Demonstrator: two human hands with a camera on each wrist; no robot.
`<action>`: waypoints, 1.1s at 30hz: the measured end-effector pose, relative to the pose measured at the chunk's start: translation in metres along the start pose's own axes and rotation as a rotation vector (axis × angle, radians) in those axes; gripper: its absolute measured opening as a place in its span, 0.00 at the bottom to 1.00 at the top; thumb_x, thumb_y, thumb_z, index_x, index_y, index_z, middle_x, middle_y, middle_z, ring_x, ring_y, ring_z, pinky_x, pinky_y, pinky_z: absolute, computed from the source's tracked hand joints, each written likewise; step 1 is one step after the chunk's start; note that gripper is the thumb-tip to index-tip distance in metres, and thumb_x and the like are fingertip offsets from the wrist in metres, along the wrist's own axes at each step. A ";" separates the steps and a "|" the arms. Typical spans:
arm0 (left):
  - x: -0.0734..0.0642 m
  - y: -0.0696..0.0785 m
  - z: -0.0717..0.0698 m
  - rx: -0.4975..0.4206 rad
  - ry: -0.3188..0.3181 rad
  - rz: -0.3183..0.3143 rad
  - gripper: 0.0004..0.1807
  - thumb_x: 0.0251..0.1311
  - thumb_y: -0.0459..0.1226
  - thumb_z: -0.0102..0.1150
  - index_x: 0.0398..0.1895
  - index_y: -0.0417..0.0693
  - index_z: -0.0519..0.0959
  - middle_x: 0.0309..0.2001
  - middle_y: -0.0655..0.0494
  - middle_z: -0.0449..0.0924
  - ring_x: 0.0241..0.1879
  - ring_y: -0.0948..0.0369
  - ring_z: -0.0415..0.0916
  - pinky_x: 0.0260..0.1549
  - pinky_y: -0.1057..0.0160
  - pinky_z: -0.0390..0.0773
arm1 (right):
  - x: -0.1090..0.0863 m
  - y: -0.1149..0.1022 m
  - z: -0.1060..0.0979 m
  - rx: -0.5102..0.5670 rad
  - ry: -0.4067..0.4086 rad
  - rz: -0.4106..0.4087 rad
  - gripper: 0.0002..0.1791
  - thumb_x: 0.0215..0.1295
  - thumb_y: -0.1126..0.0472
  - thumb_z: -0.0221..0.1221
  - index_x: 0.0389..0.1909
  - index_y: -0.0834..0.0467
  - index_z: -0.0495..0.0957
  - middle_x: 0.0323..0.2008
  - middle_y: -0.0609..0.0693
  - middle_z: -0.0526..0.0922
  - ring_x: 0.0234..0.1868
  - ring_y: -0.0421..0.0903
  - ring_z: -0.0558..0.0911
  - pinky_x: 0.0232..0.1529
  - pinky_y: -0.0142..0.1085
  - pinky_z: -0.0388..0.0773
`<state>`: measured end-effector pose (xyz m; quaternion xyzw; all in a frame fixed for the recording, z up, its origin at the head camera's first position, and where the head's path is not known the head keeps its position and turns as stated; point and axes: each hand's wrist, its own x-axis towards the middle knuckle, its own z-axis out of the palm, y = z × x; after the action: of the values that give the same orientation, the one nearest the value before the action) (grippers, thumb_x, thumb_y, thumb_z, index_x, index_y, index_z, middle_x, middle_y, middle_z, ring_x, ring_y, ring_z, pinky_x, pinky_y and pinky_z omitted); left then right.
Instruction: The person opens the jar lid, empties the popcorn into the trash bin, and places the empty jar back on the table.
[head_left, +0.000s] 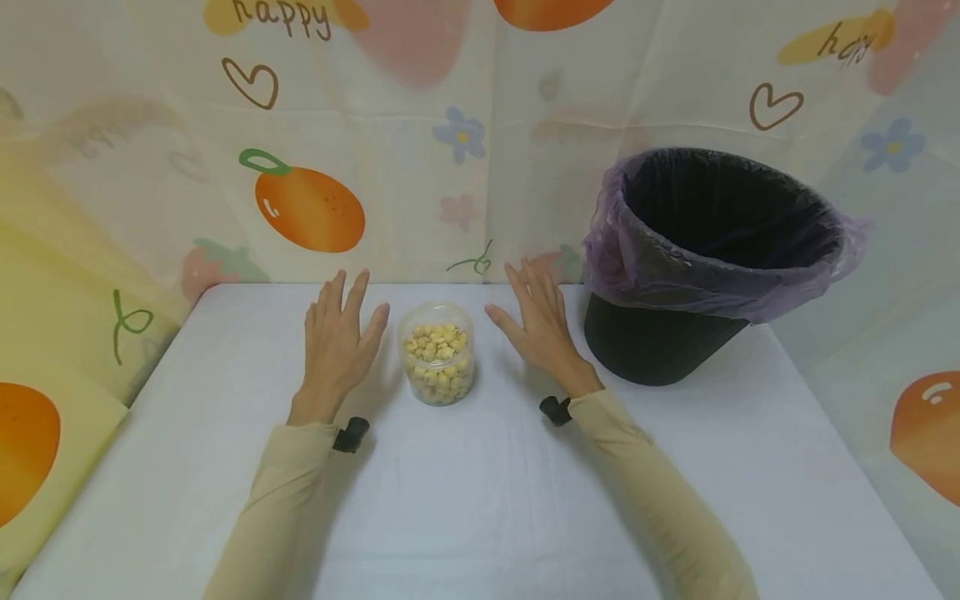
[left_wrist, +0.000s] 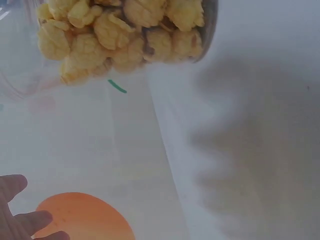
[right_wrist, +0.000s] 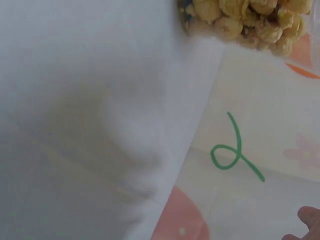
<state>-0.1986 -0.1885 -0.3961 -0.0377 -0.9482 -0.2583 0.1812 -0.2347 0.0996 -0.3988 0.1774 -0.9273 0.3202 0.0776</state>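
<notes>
A clear plastic jar of popcorn stands upright on the white table, its top rim above the level of the popcorn. To its left my left hand is held with fingers spread and straight, apart from the jar. On the other side my right hand is likewise spread, with a gap between it and the jar. In the left wrist view the popcorn shows close through the jar's wall, and a few fingertips show at the lower left. The right wrist view shows popcorn at the top.
A black trash bin lined with a purple plastic bag stands at the back right, tilted in view, just beyond my right hand. A patterned cloth hangs behind the white table.
</notes>
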 end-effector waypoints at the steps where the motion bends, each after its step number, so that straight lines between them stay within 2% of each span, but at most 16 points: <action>1: -0.001 0.001 0.000 -0.006 0.004 0.005 0.34 0.72 0.54 0.43 0.77 0.50 0.58 0.77 0.38 0.50 0.76 0.35 0.47 0.70 0.29 0.45 | -0.002 -0.001 0.001 0.011 -0.006 -0.004 0.41 0.72 0.35 0.45 0.80 0.48 0.46 0.81 0.54 0.41 0.80 0.62 0.37 0.76 0.63 0.35; 5: -0.003 0.004 -0.001 -0.038 0.018 0.022 0.34 0.72 0.53 0.43 0.76 0.48 0.60 0.76 0.37 0.52 0.75 0.35 0.48 0.70 0.29 0.46 | -0.006 -0.004 0.004 0.046 -0.019 -0.021 0.41 0.73 0.38 0.46 0.79 0.51 0.48 0.80 0.54 0.43 0.80 0.60 0.40 0.76 0.61 0.36; 12: -0.009 0.011 -0.002 -0.131 0.020 0.040 0.32 0.72 0.49 0.45 0.75 0.46 0.61 0.76 0.36 0.52 0.75 0.37 0.48 0.71 0.33 0.46 | -0.015 -0.012 0.008 0.137 -0.057 -0.007 0.41 0.73 0.38 0.47 0.79 0.52 0.47 0.81 0.54 0.42 0.81 0.56 0.36 0.76 0.61 0.35; 17: -0.011 0.017 -0.001 -0.170 -0.030 0.051 0.32 0.73 0.49 0.45 0.76 0.48 0.59 0.77 0.37 0.51 0.76 0.37 0.48 0.72 0.33 0.46 | -0.019 -0.014 0.011 0.205 -0.092 0.005 0.44 0.72 0.35 0.46 0.79 0.52 0.47 0.81 0.51 0.41 0.81 0.55 0.36 0.76 0.62 0.36; 20: -0.012 0.021 -0.001 -0.181 -0.062 0.055 0.33 0.74 0.50 0.44 0.77 0.49 0.57 0.77 0.38 0.50 0.76 0.37 0.48 0.71 0.32 0.47 | -0.022 -0.014 0.013 0.277 -0.130 0.016 0.44 0.70 0.34 0.48 0.80 0.48 0.45 0.81 0.48 0.40 0.81 0.54 0.37 0.76 0.63 0.38; 24: -0.014 0.025 -0.001 -0.207 -0.103 0.071 0.33 0.74 0.52 0.43 0.78 0.50 0.56 0.78 0.41 0.49 0.76 0.38 0.48 0.71 0.32 0.48 | -0.025 -0.015 0.014 0.355 -0.181 0.031 0.43 0.69 0.37 0.52 0.80 0.43 0.45 0.81 0.46 0.40 0.81 0.53 0.37 0.75 0.64 0.40; 28: -0.015 0.028 0.001 -0.237 -0.136 0.091 0.34 0.74 0.53 0.43 0.78 0.51 0.55 0.79 0.43 0.49 0.76 0.39 0.48 0.71 0.33 0.49 | -0.028 -0.015 0.017 0.390 -0.209 0.027 0.44 0.68 0.41 0.56 0.79 0.43 0.46 0.81 0.47 0.41 0.81 0.53 0.39 0.75 0.64 0.41; 33: -0.016 0.031 0.001 -0.273 -0.201 0.089 0.35 0.73 0.56 0.44 0.78 0.55 0.54 0.79 0.45 0.49 0.77 0.42 0.48 0.71 0.32 0.51 | -0.032 -0.015 0.021 0.432 -0.250 0.013 0.55 0.58 0.29 0.60 0.79 0.45 0.46 0.80 0.45 0.44 0.81 0.48 0.43 0.77 0.59 0.44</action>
<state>-0.1785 -0.1606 -0.3883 -0.1296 -0.9150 -0.3714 0.0900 -0.2004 0.0844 -0.4143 0.2223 -0.8409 0.4869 -0.0794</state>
